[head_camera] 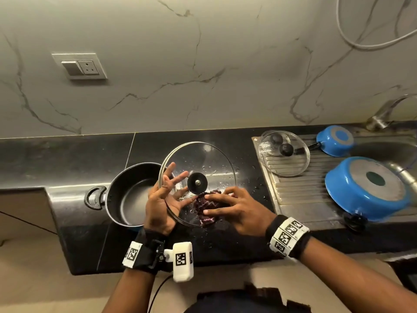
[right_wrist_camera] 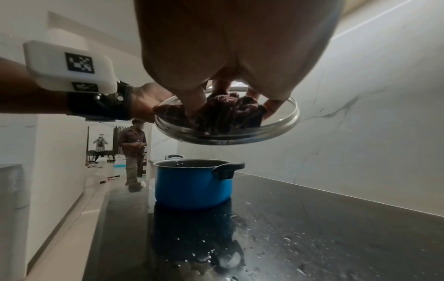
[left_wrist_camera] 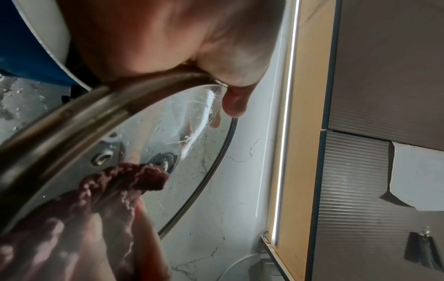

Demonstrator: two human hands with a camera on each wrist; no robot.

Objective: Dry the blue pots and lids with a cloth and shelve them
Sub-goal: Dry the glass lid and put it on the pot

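Observation:
My left hand (head_camera: 174,186) holds a large glass lid (head_camera: 214,161) by its near left rim, tilted above the counter, with its fingers spread behind the glass. The lid's black knob (head_camera: 197,182) shows through the wet glass. My right hand (head_camera: 216,203) grips a bunched dark red cloth (head_camera: 203,211) and presses it against the lid near the knob. In the left wrist view the steel rim (left_wrist_camera: 72,121) lies in my palm and the cloth (left_wrist_camera: 125,180) sits by the centre screw. A blue pot (right_wrist_camera: 192,184) stands upright and uncovered on the counter, left of the lid.
On the steel drainboard (head_camera: 293,199) lie a smaller glass lid (head_camera: 284,163), an upturned blue saucepan (head_camera: 336,141) and an upturned larger blue pot (head_camera: 365,188). The sink (head_camera: 383,150) and tap (head_camera: 383,111) are at far right. Water drops dot the black counter (head_camera: 225,240). Two people (right_wrist_camera: 132,148) stand far off.

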